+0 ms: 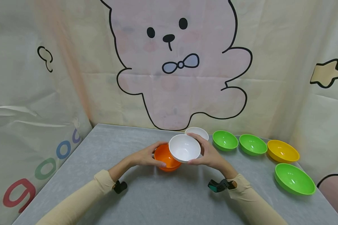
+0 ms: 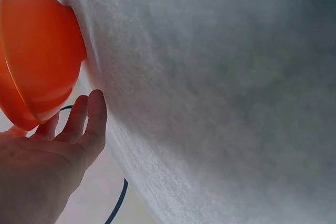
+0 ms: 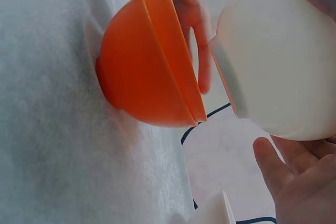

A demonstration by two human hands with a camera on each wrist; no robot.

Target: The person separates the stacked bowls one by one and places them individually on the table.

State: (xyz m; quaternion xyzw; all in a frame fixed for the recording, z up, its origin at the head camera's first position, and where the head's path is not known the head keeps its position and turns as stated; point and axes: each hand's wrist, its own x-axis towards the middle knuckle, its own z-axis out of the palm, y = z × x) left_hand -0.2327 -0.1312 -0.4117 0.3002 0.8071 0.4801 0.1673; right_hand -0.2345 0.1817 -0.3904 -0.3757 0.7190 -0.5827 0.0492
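Note:
Two nested orange bowls (image 1: 164, 157) stand upright on the grey table, their doubled rims plain in the right wrist view. My left hand (image 1: 147, 156) grips the left side of this stack, thumb at the near rim and fingers behind. A white bowl (image 1: 184, 148) is held in my right hand (image 1: 209, 153), thumb on its near side and fingers over its far rim. It is tilted, its mouth facing the head camera. The right wrist view puts the white bowl's base (image 3: 228, 80) above and beside the orange rims. A second white bowl (image 1: 198, 132) stands behind, partly covered by my right hand.
At the back right are two green bowls (image 1: 225, 140) and a yellow bowl (image 1: 283, 151). A larger green bowl (image 1: 294, 179) sits near the table's right edge. Printed cloth (image 1: 270, 78) hangs behind and at both sides of the table (image 1: 169, 200).

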